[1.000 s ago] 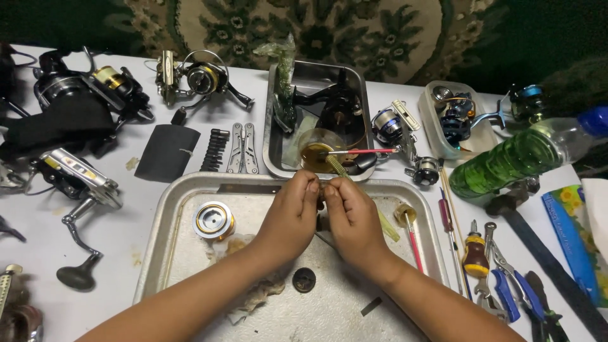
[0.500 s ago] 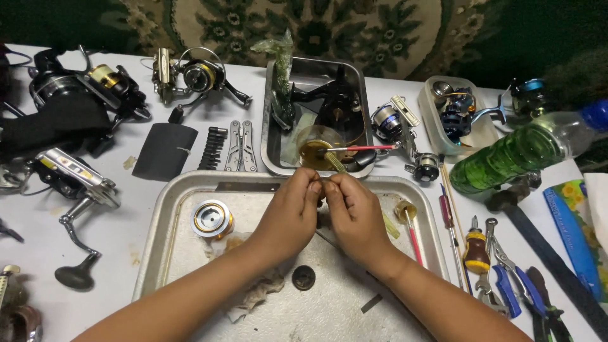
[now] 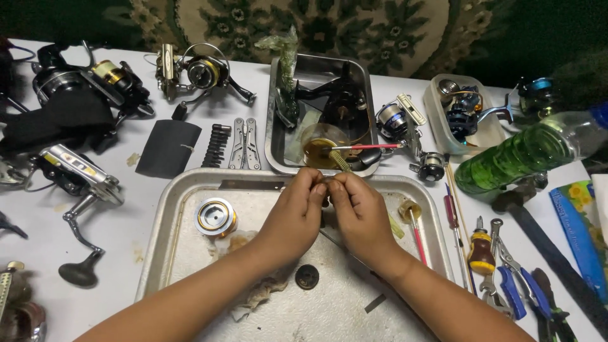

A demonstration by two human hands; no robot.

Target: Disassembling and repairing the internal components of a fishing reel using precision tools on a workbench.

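Head view: both hands are seen from above, meeting over the far edge of the metal tray (image 3: 166, 235).
Left hand (image 3: 292, 215): fingertips are pressed together on a small part that is hidden between the two hands.
Right hand (image 3: 360, 212): thumb and fingers are pinched on the same hidden part, touching the left fingertips.
Key relation: the part is held at the fingertips of both hands equally, just short of the tray's far rim; its long axis cannot be told.
Tray contents: a gold-rimmed spool (image 3: 215, 216) left of the hands, a dark round disc (image 3: 307, 277) and a stained rag (image 3: 263, 294) nearer the wrists.
Deep steel pan (image 3: 364, 95): placed just beyond the tray, holding a dark reel body (image 3: 339, 101) and a cup of amber oil (image 3: 320, 149).
Pliers (image 3: 510, 288): laid right of the tray.
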